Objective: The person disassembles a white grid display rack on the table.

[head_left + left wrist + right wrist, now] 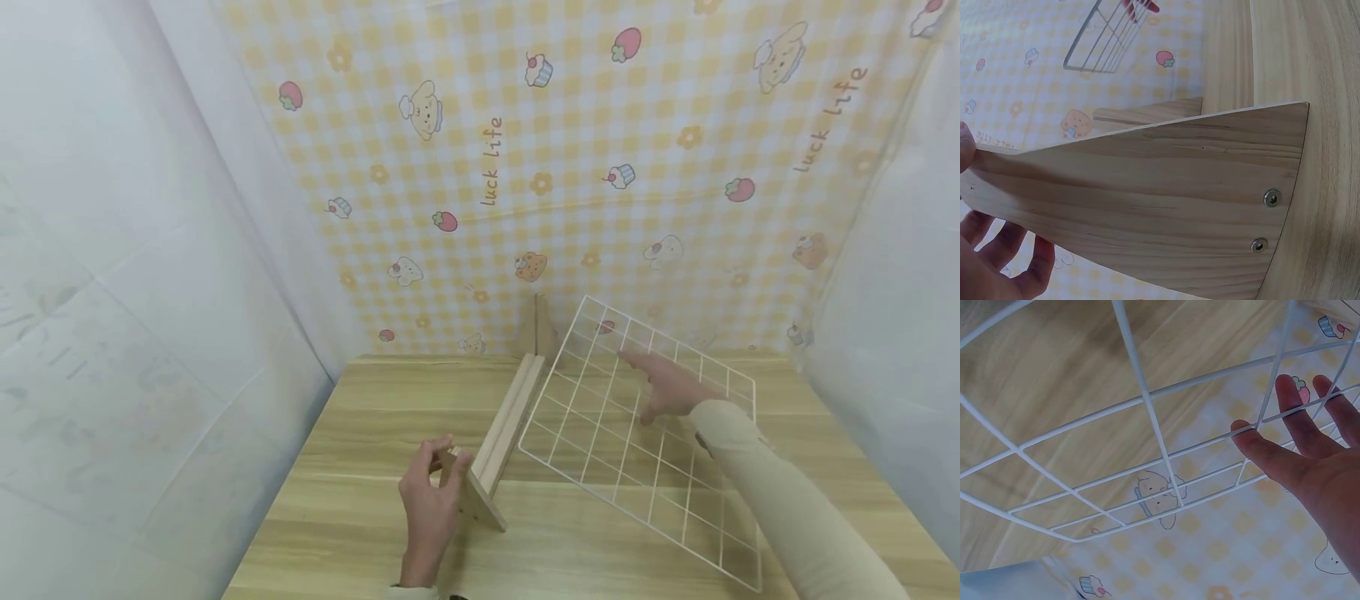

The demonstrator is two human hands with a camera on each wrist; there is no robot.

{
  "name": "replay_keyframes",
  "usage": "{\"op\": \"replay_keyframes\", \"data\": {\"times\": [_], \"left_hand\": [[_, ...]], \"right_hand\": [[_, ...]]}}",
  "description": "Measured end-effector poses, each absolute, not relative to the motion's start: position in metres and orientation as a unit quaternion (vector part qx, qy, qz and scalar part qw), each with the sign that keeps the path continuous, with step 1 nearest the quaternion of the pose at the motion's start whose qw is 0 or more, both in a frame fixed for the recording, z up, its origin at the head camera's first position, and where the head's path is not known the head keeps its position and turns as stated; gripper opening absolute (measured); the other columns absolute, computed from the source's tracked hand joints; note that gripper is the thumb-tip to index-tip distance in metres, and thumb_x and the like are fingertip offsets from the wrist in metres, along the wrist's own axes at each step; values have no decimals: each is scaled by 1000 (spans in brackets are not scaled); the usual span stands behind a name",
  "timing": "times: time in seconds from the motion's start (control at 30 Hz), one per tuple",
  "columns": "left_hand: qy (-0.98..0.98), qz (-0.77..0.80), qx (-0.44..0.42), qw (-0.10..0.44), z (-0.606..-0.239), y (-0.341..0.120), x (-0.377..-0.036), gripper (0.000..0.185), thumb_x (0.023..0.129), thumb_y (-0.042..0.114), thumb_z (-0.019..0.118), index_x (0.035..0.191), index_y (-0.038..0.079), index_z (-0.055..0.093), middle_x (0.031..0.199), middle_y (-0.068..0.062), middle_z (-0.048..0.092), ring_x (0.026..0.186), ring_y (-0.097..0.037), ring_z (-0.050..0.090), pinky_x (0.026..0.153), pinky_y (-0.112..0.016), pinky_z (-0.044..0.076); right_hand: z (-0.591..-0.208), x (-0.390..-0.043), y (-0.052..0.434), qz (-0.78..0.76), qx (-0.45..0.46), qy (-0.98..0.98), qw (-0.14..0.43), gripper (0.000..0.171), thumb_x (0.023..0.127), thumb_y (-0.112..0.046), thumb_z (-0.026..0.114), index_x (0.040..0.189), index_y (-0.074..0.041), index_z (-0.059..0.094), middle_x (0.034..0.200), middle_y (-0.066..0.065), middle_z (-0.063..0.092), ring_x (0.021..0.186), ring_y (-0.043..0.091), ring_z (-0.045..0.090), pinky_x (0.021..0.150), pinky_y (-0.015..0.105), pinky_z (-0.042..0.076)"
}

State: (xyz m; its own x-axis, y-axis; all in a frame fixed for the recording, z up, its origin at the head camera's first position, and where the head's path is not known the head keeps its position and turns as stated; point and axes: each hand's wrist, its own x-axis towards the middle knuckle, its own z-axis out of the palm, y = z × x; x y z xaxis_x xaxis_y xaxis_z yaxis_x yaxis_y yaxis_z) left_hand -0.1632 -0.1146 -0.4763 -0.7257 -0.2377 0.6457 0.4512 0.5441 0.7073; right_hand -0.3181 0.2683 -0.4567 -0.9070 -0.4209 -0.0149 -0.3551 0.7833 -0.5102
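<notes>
My left hand [431, 496] pinches the narrow top of a wooden end panel [1147, 194], thumb on one side and fingers on the other. Two metal bolts [1272, 198] show near the panel's wide base. The panel joins a long wooden bar [510, 417] that runs away to another wooden end piece [536, 329]. A white wire grid [630, 450] stands tilted just right of the bar. My right hand [667, 386] is at the grid with fingers spread, and wires cross its fingertips [1244, 427] in the right wrist view.
The wood-grain tabletop [360, 433] lies under everything. A yellow checked cloth [570, 125] with cartoon prints hangs behind its far edge. Pale sheets hang at the left [135, 292] and right [885, 292] sides.
</notes>
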Motion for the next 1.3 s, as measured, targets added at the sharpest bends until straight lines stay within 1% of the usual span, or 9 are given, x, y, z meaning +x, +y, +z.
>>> {"op": "replay_keyframes", "data": {"times": [0.2,0.33,0.5,0.63,0.7,0.77,0.87,1.1,1.3], "left_hand": [[-799,-462,-80,377,-478,-115,-163,27,74,9,75,98,8,63,100,-6,70,85,-19,67,71,-31,57],[-803,-457,-76,375,-478,-115,-162,26,75,9,74,98,8,62,98,-6,70,83,-18,66,71,-29,57],[-807,-454,-68,372,-479,-115,-159,26,74,9,75,97,9,62,100,-5,70,82,-16,66,71,-28,57],[-807,-455,-70,369,-478,-114,-156,24,75,11,74,96,10,62,100,-4,71,80,-14,65,70,-27,56],[-805,-455,-74,373,-479,-113,-155,24,75,12,74,95,10,62,98,-3,71,79,-13,65,69,-26,55],[-804,-453,-79,377,-479,-113,-155,24,75,12,75,95,10,62,97,-4,71,77,-12,64,68,-25,54],[-803,-450,-90,381,-480,-111,-155,25,74,12,75,94,8,62,94,-5,71,74,-12,63,68,-24,53],[-794,-458,-102,387,-480,-105,-154,28,70,12,78,93,8,62,89,-6,71,72,-11,61,66,-23,52],[-790,-454,-126,391,-480,-96,-157,31,69,13,79,94,7,62,89,-8,70,77,-18,64,67,-23,52]], "right_hand": [[-461,-317,267,-258,-199,942,78,118,47,-14,86,146,-15,23,144,23,36,128,49,36,99,63,36],[-465,-316,267,-259,-194,942,92,117,46,-12,85,146,-14,24,145,23,35,129,49,34,97,60,40],[-472,-312,266,-263,-181,942,104,116,45,-6,84,145,-17,27,145,23,35,128,50,35,82,46,54],[-478,-309,262,-268,-167,941,118,115,45,2,81,145,-20,28,148,21,31,120,49,43,68,34,56],[-481,-307,260,-265,-164,942,126,114,47,4,80,145,-20,28,149,20,29,120,48,43,70,36,56],[-481,-305,258,-251,-164,945,130,113,48,4,80,145,-20,28,149,20,29,122,47,42,80,44,55],[-482,-306,255,-216,-174,952,128,112,49,1,82,145,-18,28,147,21,32,130,47,33,91,54,48],[-490,-314,252,-184,-195,955,127,110,48,1,82,144,-18,31,145,18,37,122,43,45,85,46,53],[-492,-315,249,-160,-186,961,130,107,50,3,81,143,-21,32,146,17,36,129,46,37,77,42,56]]}}
